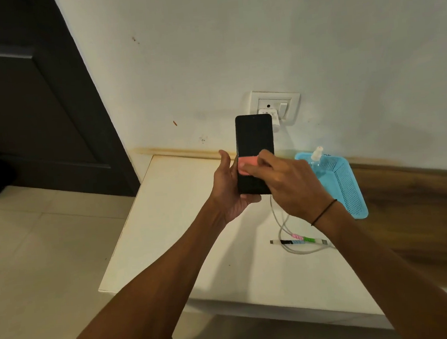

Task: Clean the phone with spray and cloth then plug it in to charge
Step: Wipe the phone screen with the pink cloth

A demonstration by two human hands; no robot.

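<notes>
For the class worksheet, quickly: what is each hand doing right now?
Left hand: closed around the phone, holding it upright.
Right hand: closed on the pink cloth, pressing it on the screen.

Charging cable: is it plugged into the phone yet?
No, the charging cable lies loose on the table, its connector end free, while the left hand holds the phone above it.

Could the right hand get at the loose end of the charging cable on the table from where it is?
Probably yes. The cable end lies bare on the table with nothing over it, below the right hand. But that hand is pressing the pink cloth on the phone.
</notes>
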